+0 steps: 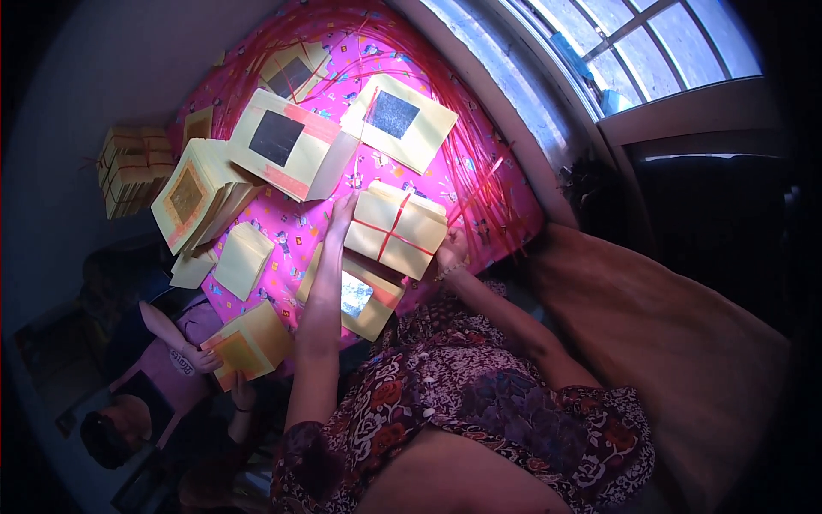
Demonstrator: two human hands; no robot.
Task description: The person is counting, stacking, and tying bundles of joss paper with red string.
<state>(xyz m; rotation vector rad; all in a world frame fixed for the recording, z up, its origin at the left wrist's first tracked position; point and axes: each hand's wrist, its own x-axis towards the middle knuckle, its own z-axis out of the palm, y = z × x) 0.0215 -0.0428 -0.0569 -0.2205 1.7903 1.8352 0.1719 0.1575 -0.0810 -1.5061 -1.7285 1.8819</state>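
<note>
Between my two hands sits a bundle of pale yellow paper point(374, 238), bound by red plastic strips that cross on its top face. My left hand point(343, 211) is pressed along the bundle's left edge, its fingers pointing away from me. At the right corner my right hand point(451, 252) closes on the bundle, close to where a red strip runs over the edge; its fingertips are partly hidden. Just nearer to me, a yellow paper stack with a silver square point(356, 294) lies partly under the bundle and behind my left forearm.
Paper stacks with dark squares point(276, 139) and gold squares point(184, 199) cover the pink patterned table point(287, 224). Long red strips point(454, 111) trail along its far and right sides. Tied bundles point(135, 171) stand at the left. A co-worker point(175, 360) at lower left holds yellow sheets point(250, 343). A barred window point(651, 43) is at upper right.
</note>
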